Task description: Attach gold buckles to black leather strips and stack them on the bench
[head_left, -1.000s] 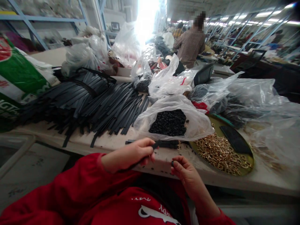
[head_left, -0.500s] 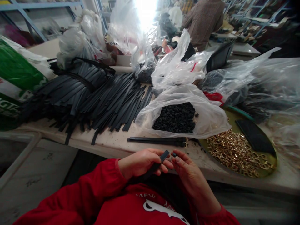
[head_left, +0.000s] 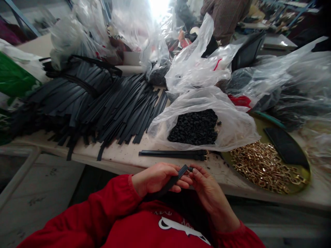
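Note:
My left hand (head_left: pixel 157 177) is closed round a black strap (head_left: pixel 173 179), whose free end sticks up between my hands. My right hand (head_left: pixel 207 187) pinches a small black piece (head_left: pixel 190 169) against that strap end. Both hands hover just in front of the table's near edge. On the table right behind them lies a finished black strap (head_left: pixel 172 154) with a metal end. A clear plastic bag (head_left: pixel 232 127) holding small black pieces (head_left: pixel 195 126) sits beyond it.
A big heap of black straps (head_left: pixel 98 103) covers the table's left half. A round tray (head_left: pixel 300 187) of gold metal buckles (head_left: pixel 261 165) sits at the right. Plastic bags crowd the back. Another person (head_left: pixel 224 13) stands far behind.
My right hand has come up from lower right to meet the left, bringing the small black piece to the strap end. The view has tilted downward.

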### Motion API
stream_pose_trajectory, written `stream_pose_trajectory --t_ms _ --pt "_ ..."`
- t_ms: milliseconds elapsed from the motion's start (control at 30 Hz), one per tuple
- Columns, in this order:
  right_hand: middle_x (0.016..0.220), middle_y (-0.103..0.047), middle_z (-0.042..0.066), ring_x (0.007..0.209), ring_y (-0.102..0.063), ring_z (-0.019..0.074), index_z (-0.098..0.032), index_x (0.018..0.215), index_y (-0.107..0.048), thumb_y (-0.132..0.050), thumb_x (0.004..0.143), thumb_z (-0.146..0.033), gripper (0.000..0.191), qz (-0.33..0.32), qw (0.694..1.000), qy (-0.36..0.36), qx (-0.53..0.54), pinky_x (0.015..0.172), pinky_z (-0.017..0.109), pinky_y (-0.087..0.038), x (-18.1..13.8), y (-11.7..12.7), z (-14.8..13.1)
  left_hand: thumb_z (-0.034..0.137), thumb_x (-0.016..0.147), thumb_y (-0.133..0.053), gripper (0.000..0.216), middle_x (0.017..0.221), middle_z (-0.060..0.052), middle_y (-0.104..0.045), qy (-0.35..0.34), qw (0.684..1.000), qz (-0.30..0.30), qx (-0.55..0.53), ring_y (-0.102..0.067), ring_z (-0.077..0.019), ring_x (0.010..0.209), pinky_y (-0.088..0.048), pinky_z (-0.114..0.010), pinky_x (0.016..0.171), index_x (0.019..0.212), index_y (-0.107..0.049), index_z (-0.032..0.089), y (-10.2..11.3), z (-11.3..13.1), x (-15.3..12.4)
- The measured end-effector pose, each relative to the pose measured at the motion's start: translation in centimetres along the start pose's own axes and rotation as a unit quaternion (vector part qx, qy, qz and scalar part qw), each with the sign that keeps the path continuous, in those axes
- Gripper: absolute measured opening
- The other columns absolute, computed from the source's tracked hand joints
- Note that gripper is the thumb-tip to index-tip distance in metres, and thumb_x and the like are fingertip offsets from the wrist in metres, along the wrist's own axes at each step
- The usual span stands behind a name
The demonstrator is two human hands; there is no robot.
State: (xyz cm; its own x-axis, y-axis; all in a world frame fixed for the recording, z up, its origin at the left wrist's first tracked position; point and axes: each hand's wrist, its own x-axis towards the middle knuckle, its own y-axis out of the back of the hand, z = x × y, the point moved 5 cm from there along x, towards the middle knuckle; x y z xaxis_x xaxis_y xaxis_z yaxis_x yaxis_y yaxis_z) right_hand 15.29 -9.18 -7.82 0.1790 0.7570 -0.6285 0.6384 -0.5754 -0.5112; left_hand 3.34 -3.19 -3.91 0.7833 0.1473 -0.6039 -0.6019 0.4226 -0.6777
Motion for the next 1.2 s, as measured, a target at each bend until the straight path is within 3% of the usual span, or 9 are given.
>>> stream_pose_trajectory --t_ms 267,400,500,633,800,1000,1100,1200 --pt "0.07 -0.068 -0.002 0.06 -0.062 0.007 -0.018 0.078 -0.067 -0.077 0.057 -0.017 0.024 -0.003 1.0 0.023 0.007 0.062 0.014 -0.053 -0.3 -0.4 -0.5 0.03 0.075 -0.053 0.029 0.077 -0.003 -0.058 -0.052 0.997 0.047 0.045 -0.041 -0.0046 0.052 -0.027 -0.017 0.043 0.094 -0.065 0.011 1.0 -0.3 0.4" --pt "0.078 -0.069 -0.001 0.063 -0.063 0.0074 -0.017 0.08 -0.067 -0.08 0.052 -0.017 0.03 0.009 1.0 0.018 0.007 0.062 0.014 -0.053 -0.6 -0.6 -0.6 0.023 0.07 -0.053 0.023 0.067 0.001 -0.053 -0.096 0.985 0.075 0.126 -0.039 -0.0053 0.05 -0.027 -0.019 0.045 0.084 -0.065 0.01 0.9 -0.2 0.4" --pt "0.072 -0.067 -0.002 0.056 -0.06 0.0059 -0.017 0.076 -0.066 -0.08 0.053 -0.02 0.027 0.026 0.999 0.024 0.007 0.057 0.014 -0.053 -0.5 -0.3 -0.3 0.018 0.067 -0.053 0.023 0.065 0.002 -0.053 -0.118 0.975 0.077 0.174 -0.041 -0.0054 0.051 -0.03 -0.019 0.047 0.087 -0.063 0.011 0.4 -0.1 0.4" --pt "0.059 -0.063 -0.004 0.052 -0.057 0.0059 -0.017 0.068 -0.063 -0.077 0.058 -0.025 0.02 0.026 0.999 0.038 -0.02 0.053 0.014 -0.051 -0.6 -0.2 -0.1 0.021 0.07 -0.056 0.023 0.072 0.0 -0.056 -0.126 0.969 0.106 0.184 -0.05 -0.0079 0.059 -0.038 -0.019 0.051 0.09 -0.058 0.011 0.1 -0.2 0.4" --pt "0.059 -0.062 -0.003 0.057 -0.057 0.0092 -0.017 0.065 -0.057 -0.075 0.06 -0.03 0.023 0.021 0.996 0.047 -0.076 0.057 0.02 -0.048 -0.7 0.0 0.1 0.019 0.072 -0.056 0.017 0.073 -0.001 -0.056 -0.122 0.972 0.118 0.161 -0.054 -0.0082 0.06 -0.042 -0.018 0.05 0.086 -0.054 0.012 0.1 -0.5 0.7" --pt "0.066 -0.063 -0.001 0.064 -0.056 0.014 -0.018 0.067 -0.055 -0.069 0.066 -0.04 0.026 0.036 0.955 0.122 -0.268 0.065 0.027 -0.043 -0.7 0.5 -0.5 0.016 0.074 -0.05 0.012 0.072 0.0 -0.056 -0.11 0.968 0.13 0.185 -0.057 -0.0081 0.06 -0.045 -0.017 0.05 0.085 -0.052 0.012 0.6 -1.3 1.2" --pt "0.066 -0.061 -0.001 0.064 -0.056 0.0156 -0.019 0.069 -0.056 -0.07 0.064 -0.042 0.027 0.046 0.926 0.167 -0.336 0.064 0.029 -0.042 -0.7 0.4 -1.0 0.019 0.075 -0.048 0.008 0.066 0.001 -0.055 -0.121 0.95 0.132 0.255 -0.057 -0.0088 0.057 -0.045 -0.017 0.048 0.081 -0.05 0.014 0.6 -1.4 1.3" --pt "0.064 -0.06 -0.001 0.061 -0.054 0.0152 -0.019 0.067 -0.057 -0.07 0.064 -0.042 0.027 0.025 0.918 0.183 -0.352 0.061 0.028 -0.041 -0.8 -0.1 -1.4 0.023 0.076 -0.045 0.009 0.055 0.003 -0.053 -0.121 0.928 0.141 0.322 -0.053 -0.0081 0.047 -0.04 -0.016 0.042 0.073 -0.047 0.015 0.5 -1.4 1.3"
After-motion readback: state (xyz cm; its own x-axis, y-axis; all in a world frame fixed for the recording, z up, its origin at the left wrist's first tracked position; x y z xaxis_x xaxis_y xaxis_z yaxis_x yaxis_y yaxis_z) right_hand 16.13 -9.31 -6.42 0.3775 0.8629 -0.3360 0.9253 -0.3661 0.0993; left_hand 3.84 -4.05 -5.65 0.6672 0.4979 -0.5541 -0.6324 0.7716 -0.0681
